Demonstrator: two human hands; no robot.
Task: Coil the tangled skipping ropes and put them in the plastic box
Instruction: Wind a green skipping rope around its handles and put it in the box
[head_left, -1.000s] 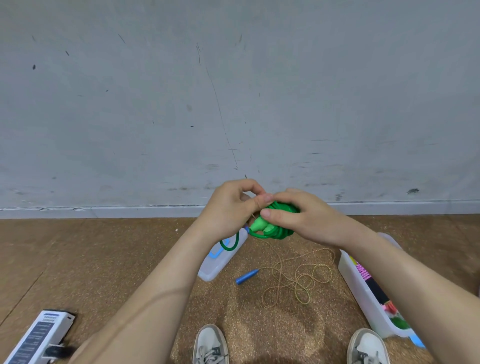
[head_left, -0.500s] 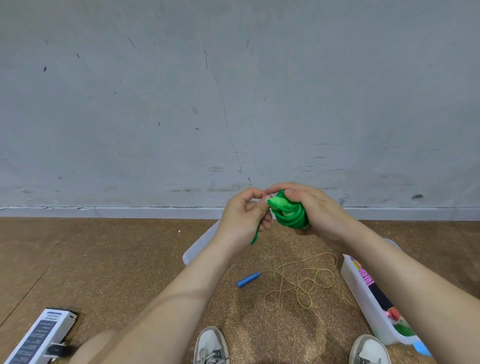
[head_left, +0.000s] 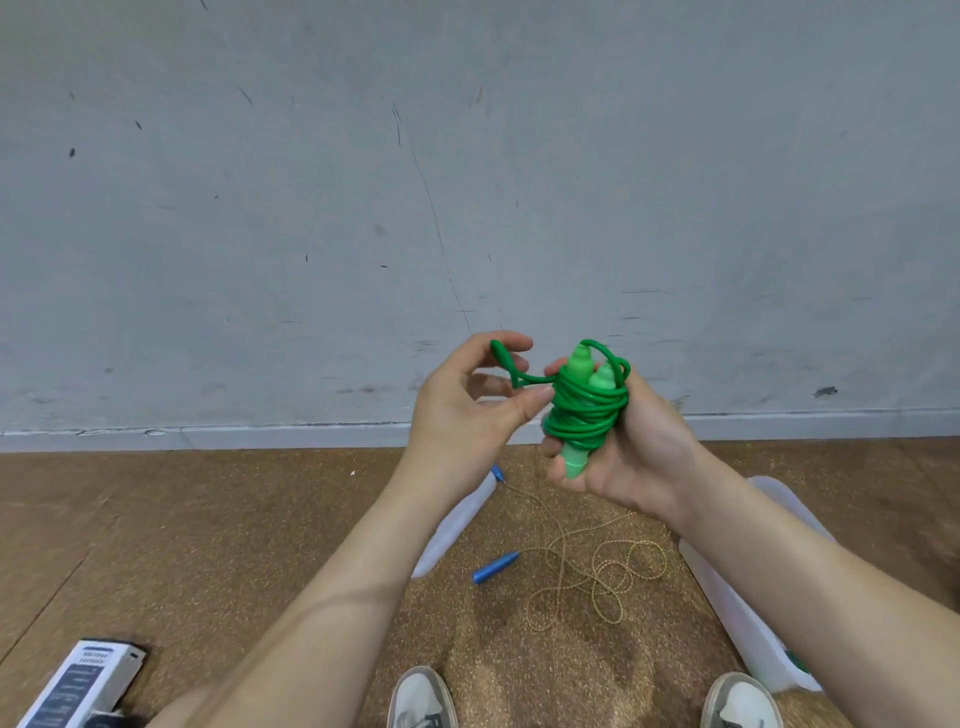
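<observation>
A green skipping rope (head_left: 587, 410) is wound in several turns around its two green handles, which stand upright side by side in my right hand (head_left: 628, 447). My left hand (head_left: 467, 405) pinches the rope's loose end loop just left of the bundle, at chest height in front of the wall. On the floor below lies a tangled yellow rope (head_left: 597, 577) with blue handles, one (head_left: 496, 567) near my feet and one (head_left: 497, 473) behind my left forearm. A clear plastic box (head_left: 737, 613) stands at the right, under my right forearm.
A clear lid (head_left: 457, 525) lies on the cork floor under my left forearm. A white and blue carton (head_left: 78, 686) sits at the bottom left. My two shoes (head_left: 423, 699) show at the bottom edge. The grey wall rises straight ahead.
Both hands have risen and drawn apart. The bundle now stands upright in my right hand with its handles showing, and my left hand has pulled the loose end out to the left.
</observation>
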